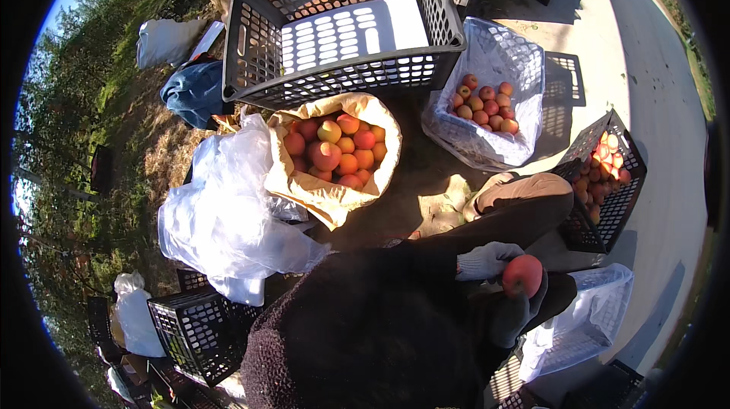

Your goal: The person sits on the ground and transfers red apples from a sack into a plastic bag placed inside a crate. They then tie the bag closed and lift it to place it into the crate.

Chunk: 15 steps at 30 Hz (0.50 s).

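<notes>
Low at the right, a red apple (522, 276) is held between my two gloved hands. My left hand (491, 260), in a pale knit glove with a ribbed cuff, presses against its left side, with some fingertips hidden behind the fruit. From below, my right hand (516, 313), in a grey-looking glove, wraps its thumb and fingers around the apple. Both hands are over my lap, between my bent knees. Just beyond my knee stands a black plastic crate (613, 220) with apples inside. Beside my other knee is a crate with a clear plastic liner (593, 317).
A paper-lined container (365, 195) full of apples stands ahead, beside bunched clear plastic sheeting (239, 209). Behind it rises a large black crate (342, 75). Another plastic-lined crate (513, 146) holds several apples (485, 103). More black crates (197, 332) stand lower left.
</notes>
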Each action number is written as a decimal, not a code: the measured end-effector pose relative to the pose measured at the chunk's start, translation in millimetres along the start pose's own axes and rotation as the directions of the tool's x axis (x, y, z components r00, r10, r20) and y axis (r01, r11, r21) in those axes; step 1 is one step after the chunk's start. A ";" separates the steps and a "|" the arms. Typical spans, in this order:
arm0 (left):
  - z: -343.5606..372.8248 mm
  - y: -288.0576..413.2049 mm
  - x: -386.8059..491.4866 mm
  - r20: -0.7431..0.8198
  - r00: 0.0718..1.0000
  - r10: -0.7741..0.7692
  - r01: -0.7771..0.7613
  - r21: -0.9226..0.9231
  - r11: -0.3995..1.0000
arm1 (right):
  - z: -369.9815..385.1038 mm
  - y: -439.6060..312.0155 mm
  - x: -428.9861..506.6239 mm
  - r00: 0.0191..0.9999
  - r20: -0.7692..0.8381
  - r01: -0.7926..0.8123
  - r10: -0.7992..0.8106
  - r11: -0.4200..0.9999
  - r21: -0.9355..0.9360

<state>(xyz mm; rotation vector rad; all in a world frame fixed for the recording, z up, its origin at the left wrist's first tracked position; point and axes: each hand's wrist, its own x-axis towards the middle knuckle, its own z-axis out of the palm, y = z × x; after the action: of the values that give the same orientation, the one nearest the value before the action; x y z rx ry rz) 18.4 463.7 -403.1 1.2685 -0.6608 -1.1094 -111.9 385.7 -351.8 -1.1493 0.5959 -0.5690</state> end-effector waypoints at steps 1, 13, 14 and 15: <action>-2.9 13.3 -1.2 0.004 1.000 -0.025 0.025 -0.033 0.999 | 5.1 -1.2 5.3 1.000 -0.006 0.018 -0.019 0.999 -0.032; -28.3 23.8 4.7 0.201 0.951 0.234 -0.205 -0.155 0.966 | 33.8 -5.4 28.2 0.995 -0.030 0.087 -0.094 0.980 -0.179; -28.9 23.3 4.9 0.206 0.952 0.227 -0.198 -0.152 0.968 | 24.9 1.2 28.5 0.996 -0.015 0.086 -0.091 0.976 -0.201; -31.6 24.1 4.5 0.204 0.956 0.212 -0.186 -0.142 0.972 | 28.6 -1.0 30.5 0.996 0.001 0.083 -0.085 0.972 -0.218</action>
<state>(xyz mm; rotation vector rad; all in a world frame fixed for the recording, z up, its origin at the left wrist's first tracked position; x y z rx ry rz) 54.8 470.7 -388.0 0.9608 -0.8535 -1.1115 -70.4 383.4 -346.8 -1.3852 0.6304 -0.5913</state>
